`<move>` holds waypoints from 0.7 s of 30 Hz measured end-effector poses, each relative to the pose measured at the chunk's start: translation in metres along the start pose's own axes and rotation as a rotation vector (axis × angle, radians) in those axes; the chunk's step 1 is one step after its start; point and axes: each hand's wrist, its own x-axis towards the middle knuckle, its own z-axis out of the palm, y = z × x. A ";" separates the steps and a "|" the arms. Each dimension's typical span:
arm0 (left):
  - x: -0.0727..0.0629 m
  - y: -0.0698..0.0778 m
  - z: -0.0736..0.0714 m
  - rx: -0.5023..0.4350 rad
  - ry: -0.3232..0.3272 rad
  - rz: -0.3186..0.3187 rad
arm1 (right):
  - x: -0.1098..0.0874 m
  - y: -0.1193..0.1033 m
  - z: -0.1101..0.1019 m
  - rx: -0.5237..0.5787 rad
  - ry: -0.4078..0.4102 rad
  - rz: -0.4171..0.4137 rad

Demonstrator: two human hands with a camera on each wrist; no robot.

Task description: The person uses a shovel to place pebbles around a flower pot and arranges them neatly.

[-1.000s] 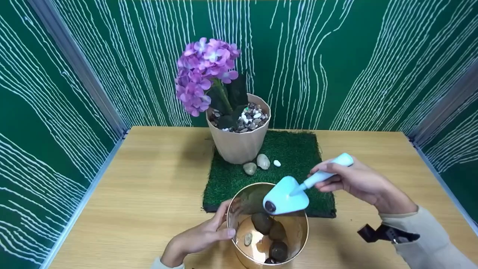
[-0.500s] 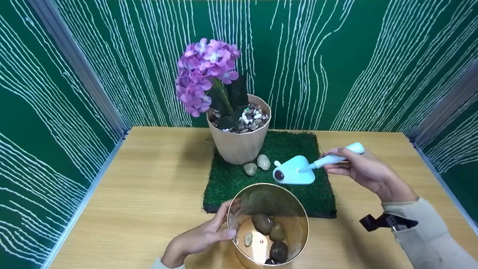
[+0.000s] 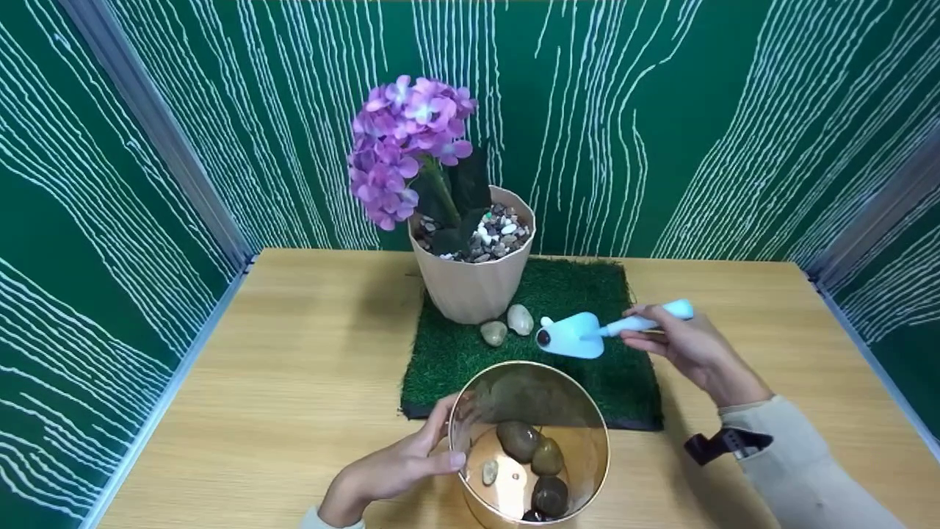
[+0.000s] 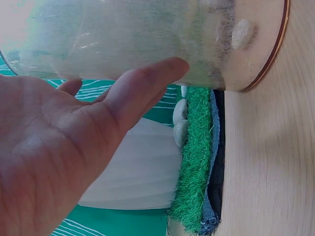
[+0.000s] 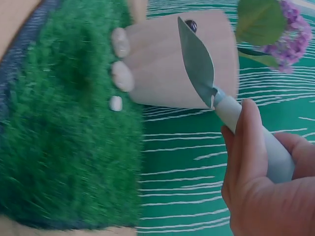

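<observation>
My right hand (image 3: 683,349) grips the handle of a light blue trowel (image 3: 584,338), its blade level above the grass mat. On the blade's tip sits a small dark stone (image 3: 543,337); in the right wrist view the dark stone (image 5: 191,25) shows beyond the blade's edge. My left hand (image 3: 400,463) holds the side of a clear amber container (image 3: 598,441), thumb on the near wall and other fingers round the far side. Inside it lie several dark stones (image 3: 549,496) and one small pale stone (image 3: 490,472). In the left wrist view, the thumb lies against the container's wall (image 4: 147,44).
A beige pot (image 3: 470,290) with purple flowers (image 3: 404,147) and pebbles (image 3: 499,235) stands on the green grass mat (image 3: 448,375). Two larger pale stones (image 3: 520,320) and a small white pebble (image 3: 546,322) lie before it. Green patterned panels (image 3: 587,125) enclose the wooden table (image 3: 308,353).
My right hand has moved the trowel, with the dark stone, from over the container to above the mat, then lowered it slightly to the left. The left hand keeps its place on the container.
</observation>
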 end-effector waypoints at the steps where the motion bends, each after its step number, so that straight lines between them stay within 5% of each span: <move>1: 0.000 0.000 0.000 -0.003 0.001 -0.001 | 0.002 0.004 0.001 0.006 0.010 0.007; 10: -0.001 0.000 0.000 -0.022 0.001 -0.018 | 0.019 0.029 0.014 0.060 0.093 0.086; 21: 0.000 0.001 -0.001 -0.033 -0.008 -0.031 | 0.028 0.043 0.026 0.014 0.142 0.084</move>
